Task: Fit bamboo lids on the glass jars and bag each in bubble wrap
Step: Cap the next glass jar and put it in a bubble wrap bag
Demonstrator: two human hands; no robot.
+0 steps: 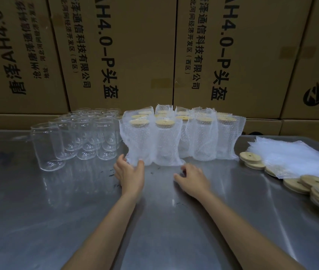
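The left hand (pixel 130 173) pinches the bottom edge of the bag (pixel 138 139) round the nearest lidded jar, thumb and fingers curled on the bubble wrap where it flares against the table (pixel 154 221). The right hand (pixel 192 179) lies just beside the next bagged jar (pixel 167 143), fingers loosely bent and holding nothing — its tips near that bag's foot, though contact is hard to judge.

The step looks like seating this finished jar into the front row of bagged ones. To do it well, steady the base rather than tug the wrap (a pull on loose film would tip the glass), and slide it snug against its neighbour so the row stays upright.

Plenty remains: bare jars (pixel 84 135) stand clustered to the left, one (pixel 47 147) apart in front. Loose lids (pixel 250 157) and a stack of flat bags (pixel 299 154) wait at the right — both within easy reach of the right hand.
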